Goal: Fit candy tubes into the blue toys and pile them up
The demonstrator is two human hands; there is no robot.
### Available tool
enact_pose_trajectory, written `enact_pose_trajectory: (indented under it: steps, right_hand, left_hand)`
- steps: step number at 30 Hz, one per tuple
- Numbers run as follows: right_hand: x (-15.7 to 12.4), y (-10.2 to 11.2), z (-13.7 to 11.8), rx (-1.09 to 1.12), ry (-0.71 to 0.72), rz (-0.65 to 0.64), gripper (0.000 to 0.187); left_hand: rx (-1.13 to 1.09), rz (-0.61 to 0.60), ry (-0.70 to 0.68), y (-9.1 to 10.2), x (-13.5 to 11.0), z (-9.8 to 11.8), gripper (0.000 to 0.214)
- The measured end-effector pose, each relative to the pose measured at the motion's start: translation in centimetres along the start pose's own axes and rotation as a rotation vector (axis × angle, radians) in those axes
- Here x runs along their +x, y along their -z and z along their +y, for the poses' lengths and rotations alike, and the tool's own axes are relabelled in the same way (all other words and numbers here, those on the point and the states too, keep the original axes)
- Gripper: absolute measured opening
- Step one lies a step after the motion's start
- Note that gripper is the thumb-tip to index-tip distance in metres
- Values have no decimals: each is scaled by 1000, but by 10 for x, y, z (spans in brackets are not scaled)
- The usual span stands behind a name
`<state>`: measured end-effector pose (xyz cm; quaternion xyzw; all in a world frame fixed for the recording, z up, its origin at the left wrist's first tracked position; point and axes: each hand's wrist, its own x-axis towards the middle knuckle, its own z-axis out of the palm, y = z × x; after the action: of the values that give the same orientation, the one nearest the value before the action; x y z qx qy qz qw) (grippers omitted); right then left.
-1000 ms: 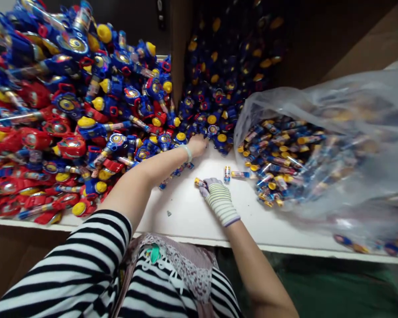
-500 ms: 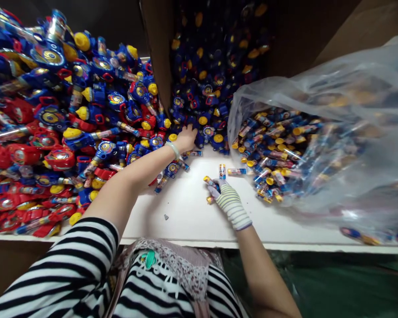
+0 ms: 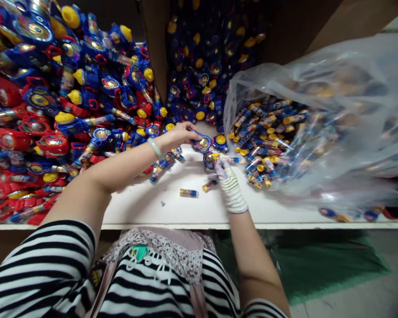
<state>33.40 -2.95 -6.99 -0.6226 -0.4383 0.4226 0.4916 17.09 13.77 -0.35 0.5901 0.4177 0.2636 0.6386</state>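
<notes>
My left hand (image 3: 185, 133), bare with a pale bangle at the wrist, pinches a blue toy (image 3: 203, 143) with a round yellow emblem, just over the white tabletop. To its right, my right hand (image 3: 230, 185) wears a striped glove and is closed on a small tube with a yellow cap (image 3: 216, 157); the fingers hide part of it. Another blue toy part (image 3: 208, 161) lies right beside those fingertips. Nearer to me, a printed tube (image 3: 189, 193) and a second tube (image 3: 209, 186) lie on the table. A further tube (image 3: 231, 160) rests behind the glove.
Blue and red toys (image 3: 53, 145) are heaped at the left. More blue toys (image 3: 202, 88) fill a dark cardboard box (image 3: 155, 48) at the back. A clear plastic bag (image 3: 325, 176) of yellow-capped tubes (image 3: 268, 137) spreads over the right. The table's front edge (image 3: 185, 226) runs before me.
My left hand has drawn a blue toy out from the pile. My right hand has moved slightly up, and tubes now lie in different spots on the table. The whole view has shifted slightly.
</notes>
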Motion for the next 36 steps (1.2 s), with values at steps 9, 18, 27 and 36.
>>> enact_pose_trajectory:
  steps: [9,18,27,36]
  right_hand:
    - [-18,-25,-16,129,47,0,39]
    - [-53,-30,-32,-813,273,-128,39]
    - [-48,-38,-45,-1010,293,-150,41]
    - [-59,-36,-35,38,-184,-480,60]
  left_hand:
    - [-19,-250,40,-10,-85,-31,58]
    - [-584,190,-30,-13,-107,-59,58]
    - [-544,265,-78,-21,-122,-54,58]
    - [-356,-43,-125,-13,-131,-35,66]
